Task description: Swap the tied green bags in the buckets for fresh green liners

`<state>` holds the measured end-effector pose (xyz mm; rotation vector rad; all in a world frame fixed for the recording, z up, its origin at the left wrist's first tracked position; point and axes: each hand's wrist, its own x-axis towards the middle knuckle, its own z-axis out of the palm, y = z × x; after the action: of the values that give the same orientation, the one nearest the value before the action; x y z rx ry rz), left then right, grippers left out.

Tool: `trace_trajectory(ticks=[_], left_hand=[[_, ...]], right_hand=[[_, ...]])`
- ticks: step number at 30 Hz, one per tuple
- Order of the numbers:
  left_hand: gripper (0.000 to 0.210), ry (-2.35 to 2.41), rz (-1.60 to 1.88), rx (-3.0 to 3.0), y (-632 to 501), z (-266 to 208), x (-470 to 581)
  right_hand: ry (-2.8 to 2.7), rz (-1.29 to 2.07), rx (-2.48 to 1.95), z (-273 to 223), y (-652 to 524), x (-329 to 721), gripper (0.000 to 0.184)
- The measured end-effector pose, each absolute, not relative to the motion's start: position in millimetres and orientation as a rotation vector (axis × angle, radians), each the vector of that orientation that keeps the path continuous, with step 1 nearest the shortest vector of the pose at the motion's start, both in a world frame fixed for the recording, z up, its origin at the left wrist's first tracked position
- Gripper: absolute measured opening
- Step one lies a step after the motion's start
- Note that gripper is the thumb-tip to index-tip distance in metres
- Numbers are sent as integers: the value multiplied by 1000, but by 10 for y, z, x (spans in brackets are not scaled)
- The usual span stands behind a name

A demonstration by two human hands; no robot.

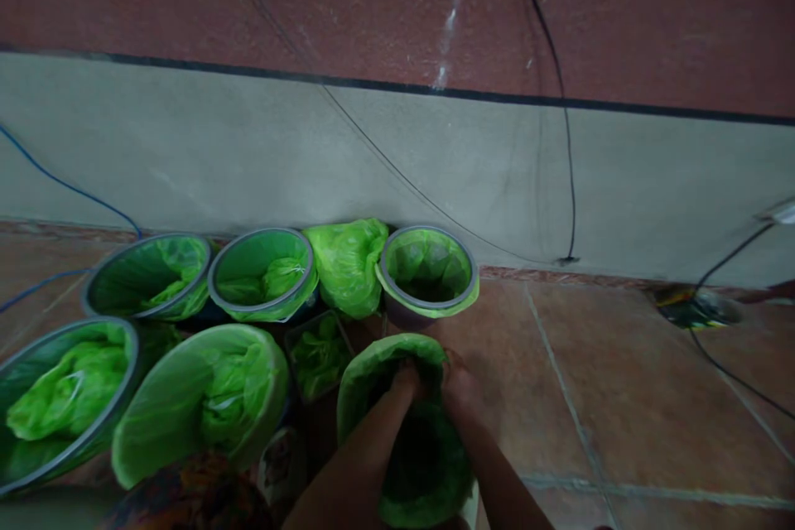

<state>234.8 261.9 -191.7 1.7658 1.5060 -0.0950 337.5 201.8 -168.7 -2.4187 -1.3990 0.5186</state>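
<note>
Across the floor's left side, a grey-rimmed bin (132,368) and a pale-lined bin (152,410) stand in front of two more lined bins (264,308) near the wall, green plastic bundled in them. Rightward come a plastic bundle (348,265) and a small basket (318,358), then a lined bin by the floor's wall edge. Just in front of that sits the bin in hand (428,472), between the forearms, its green liner (358,387) over the rim. Working the liner well would probably mean steadying the rim while pressing the film outward evenly, without tearing it. The left hand (407,381) reaches inside, fingers hidden; whether they grip cannot be told. The right hand (458,383) touches the rim's right side; how far its fingers close is too dark to judge.
</note>
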Motion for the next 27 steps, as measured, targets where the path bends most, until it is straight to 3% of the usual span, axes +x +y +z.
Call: trace_trajectory(ticks=[5,8,11,18,22,27], left_hand=[[23,1427,-106,1824,2460,-1611,2014],[30,1577,163,1863,2412,-1356,1849],[37,1675,477,1999,2518,-1162,1742],[38,1642,-150,2192,2895,-1215,1605],[45,1673,-148,2223,2859,-1191,1525],[57,1771,-78,2172,2819,-816,1335]], right_hand=[[-1235,382,-2434,-1653,1852,3251,41],[-1331,229,-2225,-1536,1946,3215,38],[-1588,313,-2011,-1442,2176,3195,37],[-1806,575,-2078,-1625,2495,3194,48],[-1751,510,-2097,-1522,2431,3211,46],[-1379,342,-2123,-1142,2067,3253,40]])
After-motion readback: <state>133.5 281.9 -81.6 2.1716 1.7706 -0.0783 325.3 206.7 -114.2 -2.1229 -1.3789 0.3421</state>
